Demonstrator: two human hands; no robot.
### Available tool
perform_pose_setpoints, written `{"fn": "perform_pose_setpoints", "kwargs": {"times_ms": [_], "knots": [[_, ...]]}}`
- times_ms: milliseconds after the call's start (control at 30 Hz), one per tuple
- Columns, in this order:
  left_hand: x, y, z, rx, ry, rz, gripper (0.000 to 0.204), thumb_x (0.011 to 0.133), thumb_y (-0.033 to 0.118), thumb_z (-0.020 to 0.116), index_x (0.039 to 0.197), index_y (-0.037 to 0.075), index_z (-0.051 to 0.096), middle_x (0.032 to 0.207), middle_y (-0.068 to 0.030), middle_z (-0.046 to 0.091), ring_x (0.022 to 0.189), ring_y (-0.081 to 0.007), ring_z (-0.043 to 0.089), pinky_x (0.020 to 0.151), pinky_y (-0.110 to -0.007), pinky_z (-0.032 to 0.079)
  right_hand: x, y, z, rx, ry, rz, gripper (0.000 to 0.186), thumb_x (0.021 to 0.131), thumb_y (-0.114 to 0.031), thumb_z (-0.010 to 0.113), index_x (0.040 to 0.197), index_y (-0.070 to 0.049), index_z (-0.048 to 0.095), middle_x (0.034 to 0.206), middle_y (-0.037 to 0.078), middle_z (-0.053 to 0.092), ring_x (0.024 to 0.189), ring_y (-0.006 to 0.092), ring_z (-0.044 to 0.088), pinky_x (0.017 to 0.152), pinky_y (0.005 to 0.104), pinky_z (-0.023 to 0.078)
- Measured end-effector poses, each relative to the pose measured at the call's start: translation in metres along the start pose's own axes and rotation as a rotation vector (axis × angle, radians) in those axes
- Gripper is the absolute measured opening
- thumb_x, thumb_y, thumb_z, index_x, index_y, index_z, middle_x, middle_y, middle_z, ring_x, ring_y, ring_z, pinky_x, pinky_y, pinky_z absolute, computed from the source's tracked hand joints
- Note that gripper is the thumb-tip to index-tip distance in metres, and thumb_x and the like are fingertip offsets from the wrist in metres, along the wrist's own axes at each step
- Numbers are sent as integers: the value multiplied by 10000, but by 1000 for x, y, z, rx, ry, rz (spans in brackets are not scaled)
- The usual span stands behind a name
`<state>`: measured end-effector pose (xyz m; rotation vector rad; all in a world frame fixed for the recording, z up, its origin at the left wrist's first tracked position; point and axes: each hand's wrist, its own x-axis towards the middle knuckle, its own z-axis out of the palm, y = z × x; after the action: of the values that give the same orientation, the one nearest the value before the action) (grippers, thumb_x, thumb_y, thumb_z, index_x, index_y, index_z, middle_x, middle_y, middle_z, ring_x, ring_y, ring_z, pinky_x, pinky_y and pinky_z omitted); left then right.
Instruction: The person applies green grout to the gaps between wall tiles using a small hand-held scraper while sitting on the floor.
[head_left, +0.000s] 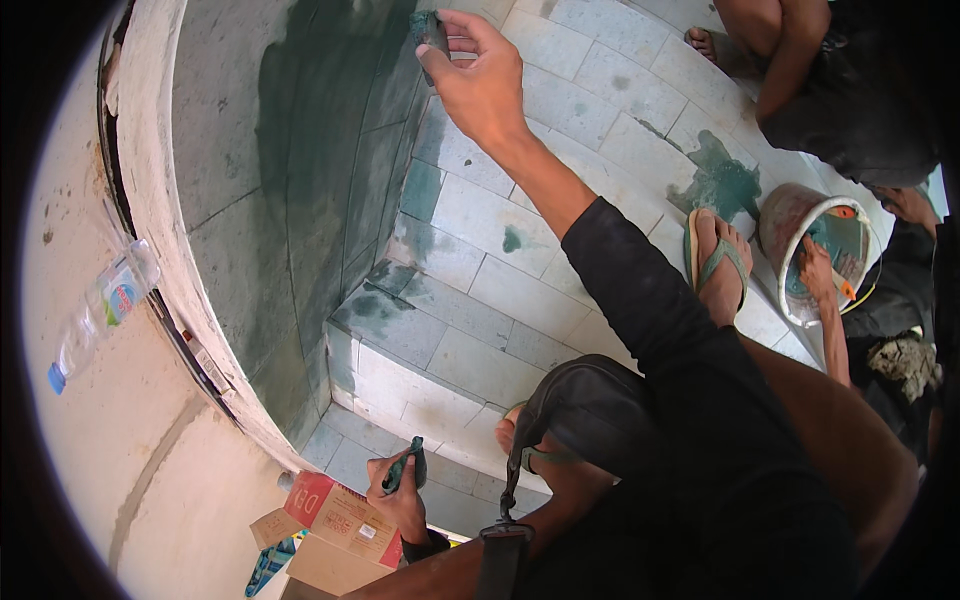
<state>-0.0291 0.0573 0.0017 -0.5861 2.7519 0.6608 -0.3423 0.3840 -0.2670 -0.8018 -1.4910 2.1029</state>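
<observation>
My right hand (475, 80) reaches up along the tiled wall (230, 130), its fingers closed on a dark, green-stained pad (430, 32) at the wall's far edge. A wide smear of dark green covers part of that wall. Low in the view, my left hand (395, 490) grips a dark green pad (410, 465), perhaps a sponge or cloth, above an open cardboard box (330, 525). Pale stone tiles (480, 300) form steps beside the wall, marked with green splashes.
At the right, co-workers (830, 100) crouch; one hand (815, 270) reaches into a bucket (775, 230) of green liquid. A plastic bottle (105, 310) lies on the pale ledge (80, 440) at the left. My sandalled feet (720, 265) rest on the steps.
</observation>
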Motion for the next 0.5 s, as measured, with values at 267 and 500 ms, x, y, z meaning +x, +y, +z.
{"fn": "perform_pose_setpoints", "kwargs": {"times_ms": [267,500], "knots": [[0,2,-1,-48,12,-73,193,795,-104,777,973,-34,805,865,-94,704,846,-187,604,791,-306,490,30,-5,-10,26,48,38,485,863,-127,779,1311,6,652,1232,183,704,1081,275,700,902,391,590],[2,3,2,-25,-9,-65,191,797,-90,779,975,-30,811,848,-85,691,842,-184,607,790,-306,485,56,-5,-1,87,98,-68,479,856,-73,806,1301,21,656,1228,181,706,1048,268,719,893,382,597]]}}
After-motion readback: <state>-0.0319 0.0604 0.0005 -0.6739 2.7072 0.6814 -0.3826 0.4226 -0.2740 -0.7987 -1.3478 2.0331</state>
